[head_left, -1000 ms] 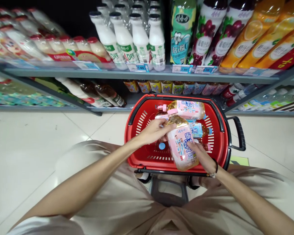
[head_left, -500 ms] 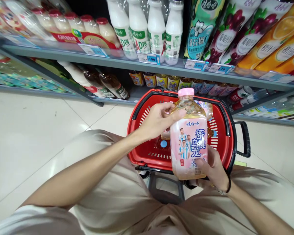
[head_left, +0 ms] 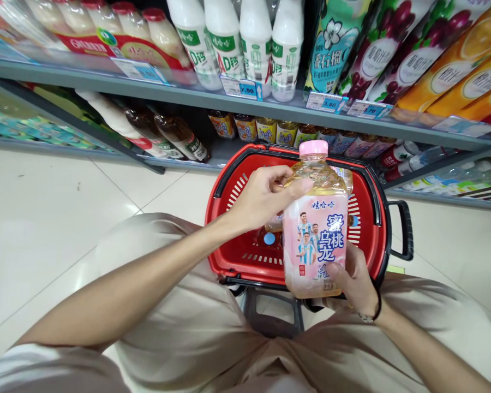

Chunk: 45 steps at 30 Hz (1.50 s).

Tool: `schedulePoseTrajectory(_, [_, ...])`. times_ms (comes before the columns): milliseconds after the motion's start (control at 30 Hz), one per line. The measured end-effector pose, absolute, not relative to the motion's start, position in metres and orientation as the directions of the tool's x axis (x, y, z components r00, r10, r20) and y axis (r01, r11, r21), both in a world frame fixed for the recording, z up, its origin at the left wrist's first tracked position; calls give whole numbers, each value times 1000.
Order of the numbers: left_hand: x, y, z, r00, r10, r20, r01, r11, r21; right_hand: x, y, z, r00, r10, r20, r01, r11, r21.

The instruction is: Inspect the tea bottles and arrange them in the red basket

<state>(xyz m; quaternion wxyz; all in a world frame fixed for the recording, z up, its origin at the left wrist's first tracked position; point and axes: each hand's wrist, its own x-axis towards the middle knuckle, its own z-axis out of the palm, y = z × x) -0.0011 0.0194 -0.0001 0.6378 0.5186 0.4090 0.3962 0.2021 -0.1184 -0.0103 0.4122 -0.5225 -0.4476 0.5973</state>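
Observation:
A large bottle of peach oolong tea, with a pink cap and pink label, is held upright over the red shopping basket. My left hand grips its upper left shoulder, thumb across the front and the other fingers partly hidden behind. Lower down, my right hand clasps the bottle's bottom right side with the thumb on the label. The label faces me. Inside the basket, partly covered by the bottle and my left hand, lie other bottles, one with a pink label behind the held bottle.
Ahead, a grey shelf carries white milk drink bottles, red-capped bottles and juice cartons. Small drink bottles and dark bottles stand below. The basket's black handle sticks out on the right. Pale tiles cover the floor.
The view has shifted slightly, so the shelf sits a little higher and the basket a little further left. Both hands keep their hold on the bottle, which has hardly moved.

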Motion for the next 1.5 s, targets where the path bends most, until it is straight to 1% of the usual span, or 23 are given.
schedulePoseTrajectory(133, [-3,20,-2,388,918,-80,10,83,997,202,-118,-10,-119,968,-221,-67,-230,-971])
schedulePoseTrajectory(467, [-2,20,-3,393,918,-45,89,11,996,202,-118,-10,-117,972,-202,-95,-214,-972])
schedulePoseTrajectory(900, [-3,20,-5,409,912,-36,93,-3,996,203,-118,-10,-135,974,-182,-124,-198,-972])
schedulePoseTrajectory(1233, [-1,20,-5,422,905,-57,85,23,996,204,-119,-11,-136,968,-210,-79,-222,-972])
schedulePoseTrajectory(1500, [0,20,-6,442,895,-56,59,33,998,207,-120,-12,-129,970,-206,-37,-212,-977])
